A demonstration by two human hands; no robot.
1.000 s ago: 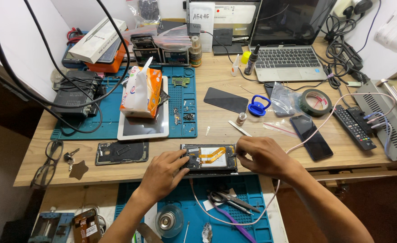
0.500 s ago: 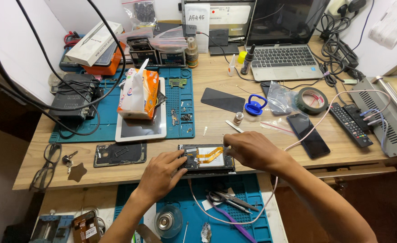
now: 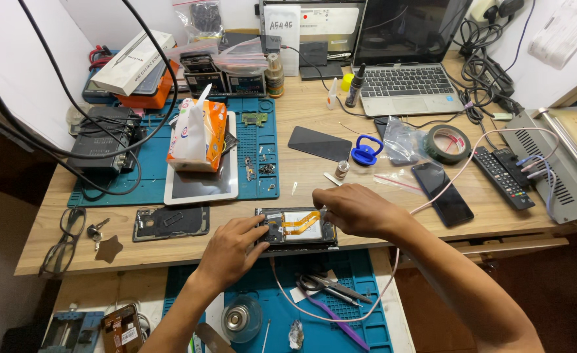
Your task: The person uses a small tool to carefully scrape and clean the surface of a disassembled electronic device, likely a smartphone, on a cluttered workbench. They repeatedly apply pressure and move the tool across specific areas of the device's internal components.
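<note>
Near the table [image 3: 171, 258] edge: left hand [image 3: 231, 252] pinning the opened phone [image 3: 296, 228], fingers spread; right hand [image 3: 357, 209] pinched at its top corner; best kept flat, touch light.

The right hand [image 3: 360, 210] covers the right end of the opened phone [image 3: 296, 227] (fingertips unseen); beside that phone, tiny screws are too small to tell.

We see our left hand [image 3: 228, 252] and right hand [image 3: 356, 210] bare, without gloves. Our forearms carry no sleeves, rings or watch.
</note>
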